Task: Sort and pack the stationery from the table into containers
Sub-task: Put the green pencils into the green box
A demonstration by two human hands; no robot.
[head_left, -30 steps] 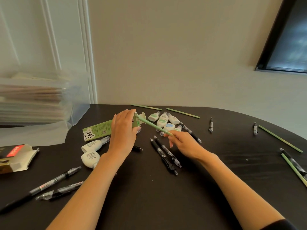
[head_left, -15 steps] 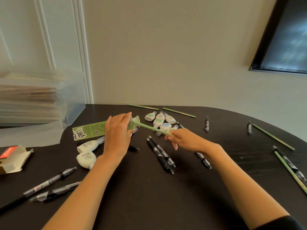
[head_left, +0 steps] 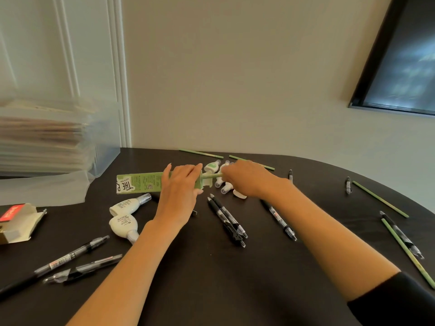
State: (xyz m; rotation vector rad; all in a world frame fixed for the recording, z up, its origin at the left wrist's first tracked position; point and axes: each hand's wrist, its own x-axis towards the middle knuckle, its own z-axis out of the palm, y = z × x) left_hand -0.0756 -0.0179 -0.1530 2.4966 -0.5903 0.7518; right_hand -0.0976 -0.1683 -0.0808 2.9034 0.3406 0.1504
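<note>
A long green cardboard box (head_left: pixel 138 184) lies on the black table (head_left: pixel 211 274), its open flap end pointing right. My left hand (head_left: pixel 180 190) grips the box near that open end. My right hand (head_left: pixel 244 178) pinches a green pencil (head_left: pixel 213 176) whose front part sits inside the box mouth; only a short stretch shows between the hands. Small correction tapes (head_left: pixel 211 167) lie behind and under my right hand, partly hidden.
Two white correction tapes (head_left: pixel 126 216) lie left of my left forearm. Black pens (head_left: pixel 227 216) are scattered over the table, with more green pencils (head_left: pixel 380 201) at the back and right. A torn carton (head_left: pixel 17 220) and a clear bin (head_left: pixel 47 137) stand at left.
My right hand has slid left toward the box, pushing the green pencil deeper in. The visible length of pencil has shrunk. My left hand keeps holding the box.
</note>
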